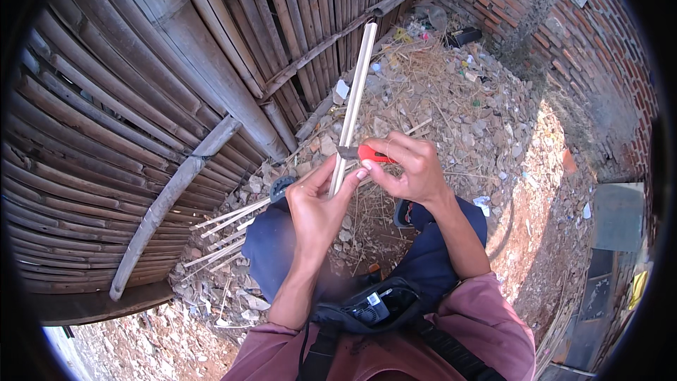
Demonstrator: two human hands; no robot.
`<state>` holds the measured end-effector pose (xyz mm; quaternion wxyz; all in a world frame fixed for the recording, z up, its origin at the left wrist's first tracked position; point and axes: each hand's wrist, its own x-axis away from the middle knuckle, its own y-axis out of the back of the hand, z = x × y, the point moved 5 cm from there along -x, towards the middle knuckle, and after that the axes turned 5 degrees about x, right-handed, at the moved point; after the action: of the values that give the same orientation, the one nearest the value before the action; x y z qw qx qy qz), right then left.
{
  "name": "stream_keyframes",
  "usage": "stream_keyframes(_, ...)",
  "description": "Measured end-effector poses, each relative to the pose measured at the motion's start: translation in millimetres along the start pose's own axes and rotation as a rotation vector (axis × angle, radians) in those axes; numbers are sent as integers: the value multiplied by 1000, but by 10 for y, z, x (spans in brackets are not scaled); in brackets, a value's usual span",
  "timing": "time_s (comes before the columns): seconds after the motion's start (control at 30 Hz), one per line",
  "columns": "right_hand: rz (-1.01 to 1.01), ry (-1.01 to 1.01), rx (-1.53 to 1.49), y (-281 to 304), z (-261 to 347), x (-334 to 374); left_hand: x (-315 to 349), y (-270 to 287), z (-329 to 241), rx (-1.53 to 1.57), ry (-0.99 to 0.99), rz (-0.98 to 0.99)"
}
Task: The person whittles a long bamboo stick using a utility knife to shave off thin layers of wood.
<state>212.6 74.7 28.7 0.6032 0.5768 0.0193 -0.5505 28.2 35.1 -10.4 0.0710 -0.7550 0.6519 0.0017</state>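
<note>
My left hand [310,197] is closed around the lower part of a long pale bamboo strip [360,74], which rises away from me, tilted slightly right. A groove or split line runs along its length, so I cannot tell whether it is one piece or two. In my right hand [416,168] is a small knife [369,155] with a red handle. Its dark blade lies across the strip, just above my left thumb. Several similar pale strips [227,228] lie on the ground beside my left leg.
A wall of bamboo poles [176,49] stands close on the left, with a slanting brace pole [173,204]. Rubble and dry straw [451,106] cover the ground, and a brick wall [599,49] rises at the far right. An open black pouch [374,307] sits at my waist.
</note>
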Motion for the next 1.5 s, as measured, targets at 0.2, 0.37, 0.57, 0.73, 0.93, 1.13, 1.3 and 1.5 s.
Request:
stream_keyframes(0.2, -32, -64, -9, 62, -40, -78, 28, 3, 27, -18, -22, -27)
stream_keyframes(0.37, -57, -42, -38, 118, -48, -149, 45, 12, 5, -67, -38, -29)
stream_keyframes(0.57, -53, -41, -45, 132, -103, -195, 62, 57, 4, -112, -79, -19)
stream_keyframes(0.73, -111, -42, -38, 165, -197, -265, 112, 87, 45, -150, -105, -19)
stream_keyframes(0.93, -142, -44, -47, 180, -248, -374, 141, 126, 20, -165, -77, 11)
stream_keyframes(1.13, -288, -161, 39, 397, -725, -583, 208, 104, 67, -168, -74, 62)
stream_keyframes(1.3, -295, -579, 8, 620, -1600, -574, 255, 77, -24, -193, -112, 132)
stream_keyframes(1.5, 654, -899, 26, 383, -1917, 50, 102, 197, 36, -160, -48, -4)
